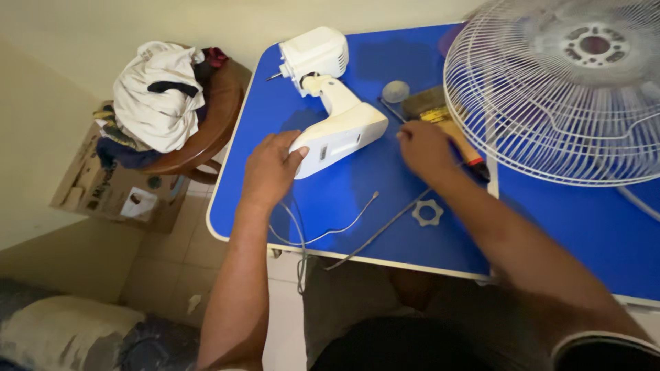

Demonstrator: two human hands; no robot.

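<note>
A white fan motor housing with its neck [328,103] lies on the blue table [564,220]. My left hand [270,168] rests against the lower end of the neck, thumb touching it. My right hand [425,148] is closed over a tool with a yellow, red and black handle [466,150], just right of the housing. A thin grey cable [344,227] runs from the housing across the table and over its front edge. A white wire fan grille [557,89] leans at the right.
A white star-shaped plastic nut [427,213] lies near the table's front. A small grey round cap [395,91] and a brush [423,102] sit behind my right hand. A wooden chair piled with clothes [165,96] and a cardboard box [103,185] stand left.
</note>
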